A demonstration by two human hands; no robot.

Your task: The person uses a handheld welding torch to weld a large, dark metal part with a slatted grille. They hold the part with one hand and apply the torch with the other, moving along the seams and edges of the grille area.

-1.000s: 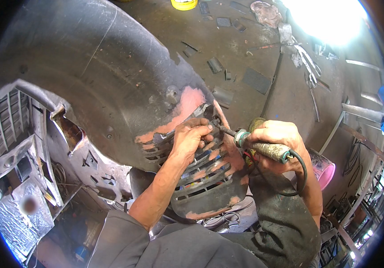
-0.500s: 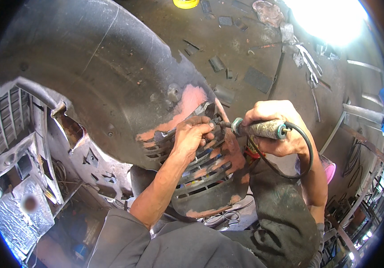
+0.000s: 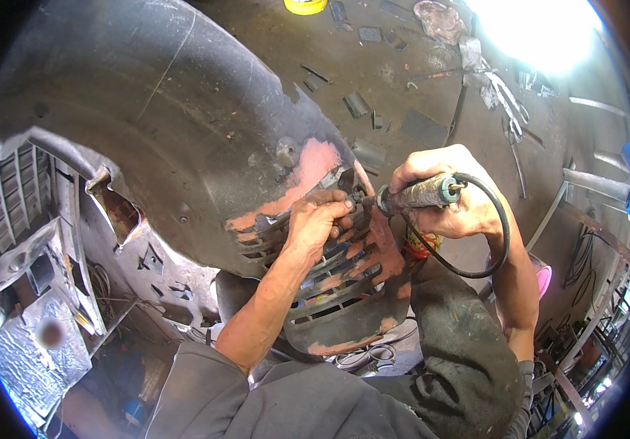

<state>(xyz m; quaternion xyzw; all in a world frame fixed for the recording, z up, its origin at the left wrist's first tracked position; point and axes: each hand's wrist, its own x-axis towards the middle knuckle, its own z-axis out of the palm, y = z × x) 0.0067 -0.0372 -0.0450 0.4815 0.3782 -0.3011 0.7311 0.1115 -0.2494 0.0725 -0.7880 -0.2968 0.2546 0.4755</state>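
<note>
A large dark grey plastic car bumper (image 3: pixel 176 139) lies before me, its slotted grille section (image 3: pixel 348 314) between my legs. A pink filler patch (image 3: pixel 311 170) borders the slots. At the bumper's broken upper edge, my left hand (image 3: pixel 316 219) pinches a small dark piece that its fingertips mostly hide. My right hand (image 3: pixel 472 216) is wrapped round the taped handle of a soldering iron (image 3: pixel 425 193) with a black cord (image 3: pixel 501 249) looping from its back end. Its tip points left at the spot beside my left fingertips; the exact contact is hard to make out.
Several dark plastic scraps (image 3: pixel 356 104) lie on the floor beyond the bumper, with a yellow container (image 3: pixel 305 6) at the top. A red and yellow can (image 3: pixel 422 243) stands under my right hand. Metal frames (image 3: pixel 25 256) are on the left.
My right hand and the soldering iron have shifted left and slightly up, bringing the iron closer to my left fingertips. The handle is tilted more steeply. My left hand has hardly moved.
</note>
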